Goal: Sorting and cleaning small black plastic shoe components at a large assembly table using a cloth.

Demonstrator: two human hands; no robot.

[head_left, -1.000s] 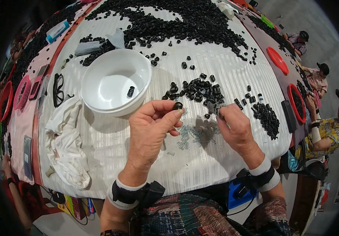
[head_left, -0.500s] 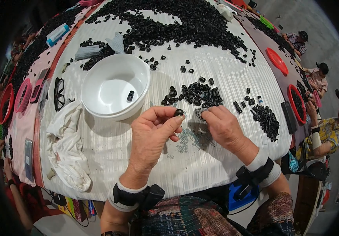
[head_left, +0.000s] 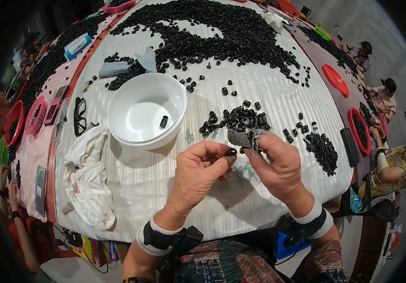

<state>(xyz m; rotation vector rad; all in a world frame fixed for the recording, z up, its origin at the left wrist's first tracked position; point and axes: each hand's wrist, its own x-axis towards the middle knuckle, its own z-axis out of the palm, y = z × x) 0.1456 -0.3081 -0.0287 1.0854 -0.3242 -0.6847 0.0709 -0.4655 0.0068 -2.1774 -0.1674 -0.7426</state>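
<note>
My left hand (head_left: 194, 170) pinches a small, rounded black plastic cord-lock part (head_left: 231, 152) between thumb and fingertips. Just right of it, my right hand (head_left: 278, 158) is closed, thumb against fingers, with a grey knit finger cover (head_left: 241, 138) on the index finger. A small dark bit shows at its thumb tip, too hidden to name. Beneath the hands lie many tiny metal springs (head_left: 240, 174). Beyond them is a heap of black cord-lock bodies (head_left: 243, 118), with thin black pieces (head_left: 321, 153) piled to the right. One black cord lock (head_left: 164, 121) rests inside the white bowl (head_left: 132, 139).
A large spread of black parts (head_left: 203, 28) covers the far table. On the left are eyeglasses (head_left: 79, 117), a white cloth (head_left: 90, 188) and a grey knit piece (head_left: 113, 69). Red baskets (head_left: 359, 130) stand on the right-hand table, where other people sit.
My right hand has lifted from the springs and turned toward my left hand, bringing its covered finger up. The left hand still pinches its black part. The whole view has shifted slightly.
</note>
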